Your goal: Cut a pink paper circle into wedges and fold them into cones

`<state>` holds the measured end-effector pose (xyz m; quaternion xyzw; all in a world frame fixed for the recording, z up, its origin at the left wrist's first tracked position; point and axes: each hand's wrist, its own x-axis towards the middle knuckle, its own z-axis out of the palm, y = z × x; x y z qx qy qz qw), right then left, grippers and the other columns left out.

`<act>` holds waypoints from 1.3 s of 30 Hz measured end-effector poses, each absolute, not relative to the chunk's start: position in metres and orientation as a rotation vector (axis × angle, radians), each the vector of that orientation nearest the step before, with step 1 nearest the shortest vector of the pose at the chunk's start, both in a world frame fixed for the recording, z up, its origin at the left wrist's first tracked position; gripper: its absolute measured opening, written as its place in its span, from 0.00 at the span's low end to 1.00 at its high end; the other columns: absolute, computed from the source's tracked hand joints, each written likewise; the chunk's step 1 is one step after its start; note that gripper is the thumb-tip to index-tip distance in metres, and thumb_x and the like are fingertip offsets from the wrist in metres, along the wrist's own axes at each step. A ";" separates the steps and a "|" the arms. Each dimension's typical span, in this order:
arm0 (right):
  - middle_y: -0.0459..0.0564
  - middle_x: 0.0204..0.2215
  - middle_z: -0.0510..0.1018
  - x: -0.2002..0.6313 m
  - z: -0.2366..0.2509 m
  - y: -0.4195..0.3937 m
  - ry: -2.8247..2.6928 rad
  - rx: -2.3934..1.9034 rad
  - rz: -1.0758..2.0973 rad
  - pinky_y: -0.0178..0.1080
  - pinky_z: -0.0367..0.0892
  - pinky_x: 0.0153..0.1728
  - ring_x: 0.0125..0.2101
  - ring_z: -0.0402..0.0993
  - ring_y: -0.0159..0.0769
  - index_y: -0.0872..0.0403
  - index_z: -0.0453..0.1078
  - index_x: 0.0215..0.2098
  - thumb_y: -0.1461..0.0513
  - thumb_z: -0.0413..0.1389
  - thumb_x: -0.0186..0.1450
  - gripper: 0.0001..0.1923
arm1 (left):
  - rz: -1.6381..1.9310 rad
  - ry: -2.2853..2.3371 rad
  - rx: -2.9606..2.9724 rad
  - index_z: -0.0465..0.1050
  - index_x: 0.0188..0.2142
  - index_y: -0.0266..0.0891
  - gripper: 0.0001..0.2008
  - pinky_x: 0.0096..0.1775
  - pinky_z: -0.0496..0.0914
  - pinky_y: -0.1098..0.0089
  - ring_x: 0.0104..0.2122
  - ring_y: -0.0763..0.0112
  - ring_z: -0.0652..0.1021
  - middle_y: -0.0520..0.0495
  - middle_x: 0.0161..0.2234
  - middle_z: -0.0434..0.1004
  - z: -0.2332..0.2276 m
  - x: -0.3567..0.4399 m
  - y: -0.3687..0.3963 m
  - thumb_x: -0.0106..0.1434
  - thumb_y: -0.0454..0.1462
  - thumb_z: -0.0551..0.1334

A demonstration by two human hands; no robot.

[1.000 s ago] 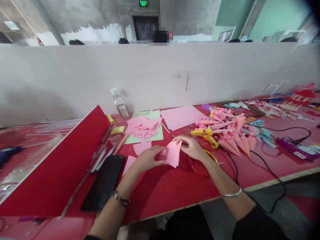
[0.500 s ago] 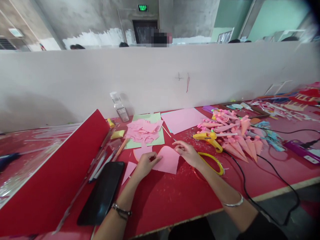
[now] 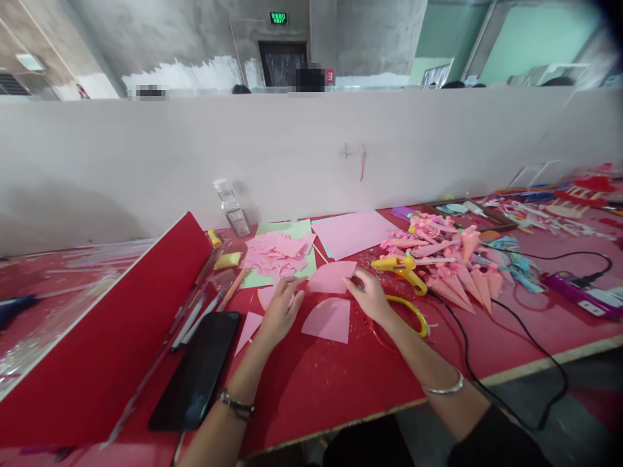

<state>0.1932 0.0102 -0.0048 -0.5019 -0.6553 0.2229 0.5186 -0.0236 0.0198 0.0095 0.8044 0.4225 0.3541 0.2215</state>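
A fan-shaped piece of pink paper (image 3: pixel 332 279) is pinched at its right edge by my right hand (image 3: pixel 370 297). My left hand (image 3: pixel 281 312) is at its left, fingers apart, partly over another pink paper piece (image 3: pixel 265 297). Just below, a second fan-shaped pink sheet (image 3: pixel 329 321) lies flat on the red table (image 3: pixel 311 395). A small pink triangle (image 3: pixel 249 331) rests beside my left wrist. Behind my hands, torn pink paper scraps (image 3: pixel 277 253) are heaped on a pale green sheet (image 3: pixel 311 263).
To the right are yellow-handled scissors (image 3: pixel 422 318), a yellow glue gun (image 3: pixel 399 264) with a black cord and a pile of pink paper cones (image 3: pixel 467 279). A black phone (image 3: pixel 197 370) and a slanted red board (image 3: pixel 111 331) stand left. A clear bottle (image 3: pixel 233 211) is against the white partition (image 3: pixel 292 155).
My left hand has let go of the pink paper and opened. Two fan-shaped pieces now show apart, one lifted farther back in my right hand. The view has shifted slightly.
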 end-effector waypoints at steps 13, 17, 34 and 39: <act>0.37 0.19 0.62 0.170 0.014 -0.063 -1.638 -1.026 1.471 0.31 0.61 0.25 0.21 0.63 0.27 0.51 0.46 0.54 0.66 0.49 0.59 0.26 | 0.544 0.951 3.027 0.65 0.48 0.47 0.17 0.46 0.63 0.62 0.43 0.65 0.69 0.47 0.45 0.71 0.028 -0.052 -0.079 0.61 0.32 0.53; 0.50 0.35 0.69 0.170 0.003 -0.084 -1.844 -1.328 0.846 0.43 0.64 0.39 0.36 0.67 0.37 0.51 0.53 0.53 0.64 0.51 0.59 0.24 | 0.416 0.993 2.992 0.69 0.42 0.42 0.13 0.44 0.64 0.63 0.42 0.65 0.72 0.46 0.42 0.74 0.010 -0.055 -0.090 0.61 0.31 0.51; 0.50 0.36 0.72 0.161 -0.006 -0.111 -2.157 -1.280 0.716 0.41 0.63 0.41 0.39 0.66 0.38 0.52 0.68 0.38 0.62 0.57 0.57 0.09 | 0.578 1.248 2.332 0.73 0.36 0.43 0.09 0.42 0.68 0.65 0.39 0.68 0.74 0.48 0.38 0.75 -0.008 -0.047 -0.096 0.60 0.36 0.54; 0.49 0.32 0.72 0.161 -0.006 -0.101 -2.166 -1.261 0.725 0.38 0.64 0.38 0.36 0.68 0.36 0.53 0.69 0.33 0.63 0.54 0.60 0.04 | 0.620 1.275 2.291 0.75 0.33 0.42 0.09 0.39 0.68 0.68 0.36 0.69 0.74 0.48 0.36 0.75 -0.012 -0.047 -0.091 0.60 0.37 0.55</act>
